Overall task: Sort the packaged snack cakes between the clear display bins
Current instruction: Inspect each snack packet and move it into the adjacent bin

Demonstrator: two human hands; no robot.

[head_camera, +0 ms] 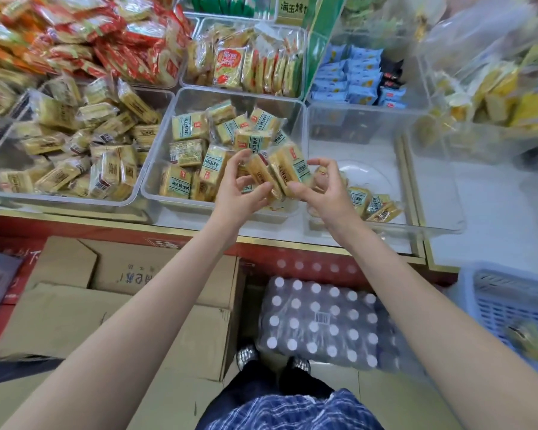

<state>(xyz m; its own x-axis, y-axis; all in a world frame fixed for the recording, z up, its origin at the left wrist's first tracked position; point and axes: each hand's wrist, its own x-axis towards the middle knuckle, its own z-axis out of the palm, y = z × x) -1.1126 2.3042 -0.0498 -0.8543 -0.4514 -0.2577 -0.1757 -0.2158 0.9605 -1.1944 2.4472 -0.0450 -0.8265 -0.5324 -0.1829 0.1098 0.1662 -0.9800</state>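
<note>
Both hands, left hand (241,184) and right hand (320,189), pinch a loose bunch of snack cakes (280,173) over the rim between the middle bin (160,169) and the right bin (398,169); one slippery packet could slide out into the wrong side.

Camera: one wide-angle head view, worn by the person.
Facing: forward and steeply down.
Landmark: clear plastic middle bin (168,131), near, at arm's reach.
Below landmark: brown cardboard boxes (112,308), floor.

You are reaching both bare arms forward, your left hand (241,184) and right hand (319,187) curling fingers inward, palms facing each other.
</note>
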